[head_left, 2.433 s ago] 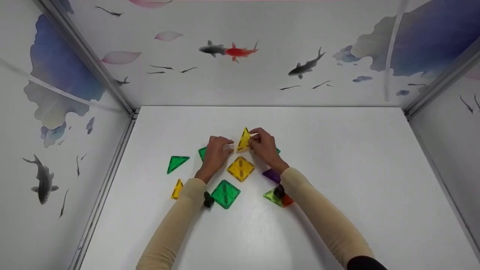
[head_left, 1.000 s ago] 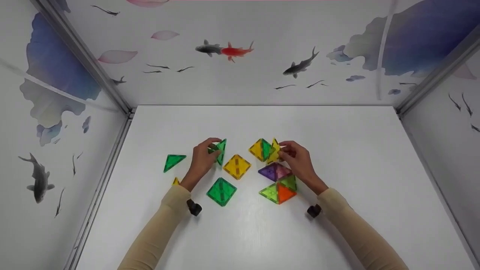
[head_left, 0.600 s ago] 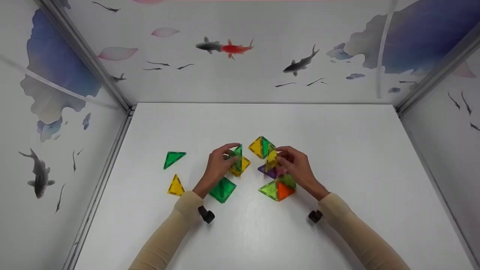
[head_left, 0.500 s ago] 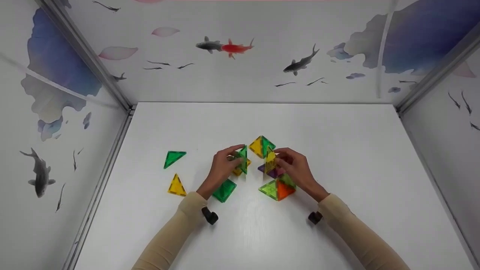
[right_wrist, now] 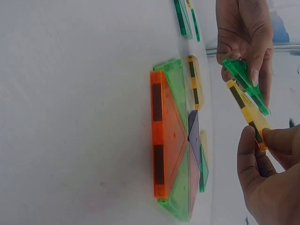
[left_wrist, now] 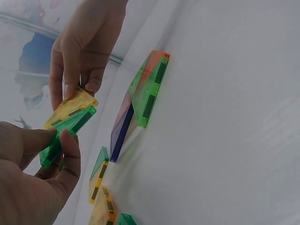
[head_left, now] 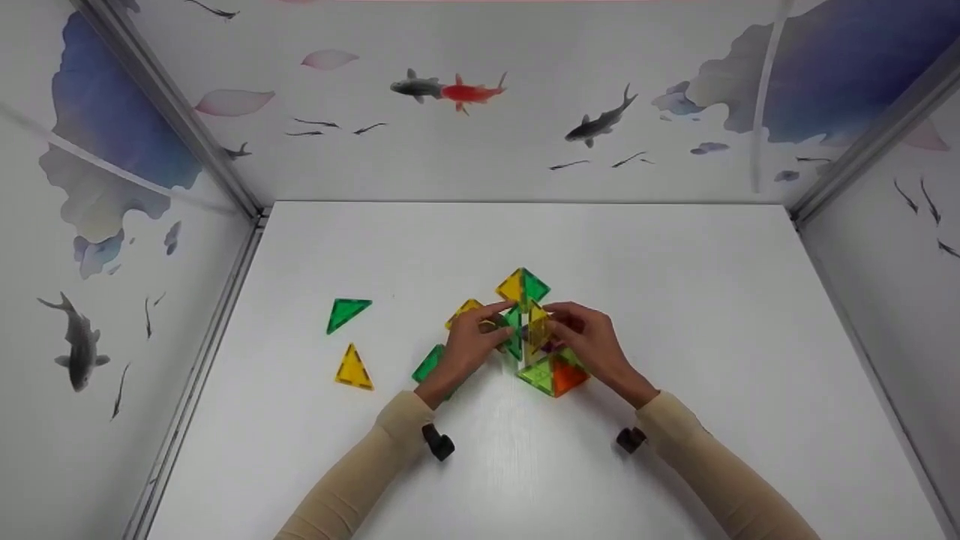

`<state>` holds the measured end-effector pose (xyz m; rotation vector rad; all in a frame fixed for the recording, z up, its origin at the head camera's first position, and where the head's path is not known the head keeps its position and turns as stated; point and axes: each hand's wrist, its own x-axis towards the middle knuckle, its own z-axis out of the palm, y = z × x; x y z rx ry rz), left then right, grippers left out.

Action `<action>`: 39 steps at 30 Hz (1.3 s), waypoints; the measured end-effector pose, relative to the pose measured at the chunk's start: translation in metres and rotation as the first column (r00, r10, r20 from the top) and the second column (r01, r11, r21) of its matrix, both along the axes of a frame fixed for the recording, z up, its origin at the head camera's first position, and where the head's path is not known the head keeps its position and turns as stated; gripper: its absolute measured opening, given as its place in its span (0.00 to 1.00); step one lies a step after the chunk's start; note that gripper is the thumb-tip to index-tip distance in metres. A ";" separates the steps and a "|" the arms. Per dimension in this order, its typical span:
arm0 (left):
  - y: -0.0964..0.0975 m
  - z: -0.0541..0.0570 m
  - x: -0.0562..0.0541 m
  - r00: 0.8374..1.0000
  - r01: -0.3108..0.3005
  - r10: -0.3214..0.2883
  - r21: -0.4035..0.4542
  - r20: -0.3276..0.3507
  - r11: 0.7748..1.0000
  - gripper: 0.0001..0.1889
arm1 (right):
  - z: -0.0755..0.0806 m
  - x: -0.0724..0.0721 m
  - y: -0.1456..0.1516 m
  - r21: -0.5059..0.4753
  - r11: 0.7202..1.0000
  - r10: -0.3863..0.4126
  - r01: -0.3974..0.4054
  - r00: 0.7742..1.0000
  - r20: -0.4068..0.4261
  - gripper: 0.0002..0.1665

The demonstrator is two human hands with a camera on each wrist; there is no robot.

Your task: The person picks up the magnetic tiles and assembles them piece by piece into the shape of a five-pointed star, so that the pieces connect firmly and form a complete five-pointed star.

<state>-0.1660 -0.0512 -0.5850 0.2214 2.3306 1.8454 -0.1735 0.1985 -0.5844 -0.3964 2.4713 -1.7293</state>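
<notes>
My left hand (head_left: 472,341) pinches a translucent green triangular magnetic tile (head_left: 514,330) between thumb and fingers. Facing it, my right hand (head_left: 592,337) pinches a yellow triangular magnetic tile (right_wrist: 248,110). Both tiles stand on edge above the table, long sides close together with a narrow gap in the head view. Below them lies a flat group with a lime tile (head_left: 536,374), an orange tile (right_wrist: 171,136) and a purple tile (right_wrist: 193,124), partly covered by my hands in the head view. Just behind, a yellow tile (head_left: 511,286) and a green tile (head_left: 535,285) lie side by side.
Left on the white table (head_left: 675,262) lie a loose green triangle (head_left: 347,313) and a yellow triangle (head_left: 352,368). My left hand and forearm partly cover a yellow square of tiles (head_left: 461,309) and a green one (head_left: 428,363). Printed walls (head_left: 487,165) enclose the table's back and sides.
My left hand took up the green tile and carried it right, over the yellow square, to the yellow tile. My right hand moved the yellow tile right, then slightly nearer me.
</notes>
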 end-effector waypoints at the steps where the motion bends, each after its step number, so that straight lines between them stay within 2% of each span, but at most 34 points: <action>1: 0.001 0.000 0.000 1.000 -0.002 0.002 0.002 0.007 1.000 0.23 | 0.000 0.000 0.000 0.003 1.000 0.003 -0.003 1.000 0.000 0.18; 10: 0.008 -0.003 0.000 1.000 0.024 -0.024 0.054 -0.005 0.998 0.24 | -0.002 0.002 0.001 -0.014 1.000 0.026 -0.026 1.000 0.004 0.18; 15: 0.013 -0.005 -0.002 1.000 0.020 -0.020 0.046 -0.008 0.999 0.23 | -0.001 0.001 0.006 -0.016 1.000 0.018 -0.018 1.000 0.008 0.17; 21: 0.021 -0.008 -0.006 1.000 0.018 -0.018 0.026 -0.013 0.999 0.22 | -0.002 -0.003 0.017 -0.017 1.000 -0.020 0.021 1.000 0.002 0.17; 25: 0.022 -0.014 -0.008 0.999 0.031 -0.029 0.061 -0.031 0.998 0.22 | -0.004 -0.007 0.029 -0.032 0.997 -0.070 0.071 0.997 0.032 0.17; 30: 0.011 -0.015 -0.007 0.997 0.034 -0.032 0.040 -0.068 0.999 0.22 | -0.010 -0.015 0.051 -0.040 0.988 -0.150 0.152 0.987 0.056 0.17; 34: -0.004 -0.013 -0.004 0.999 0.003 -0.003 0.007 -0.053 1.000 0.22 | -0.020 -0.024 0.070 -0.045 0.974 -0.219 0.221 0.974 0.060 0.18; 39: -0.023 -0.012 -0.004 0.999 -0.018 0.019 0.021 -0.038 1.000 0.19 | -0.031 -0.031 0.090 0.004 0.960 -0.280 0.280 0.959 0.048 0.20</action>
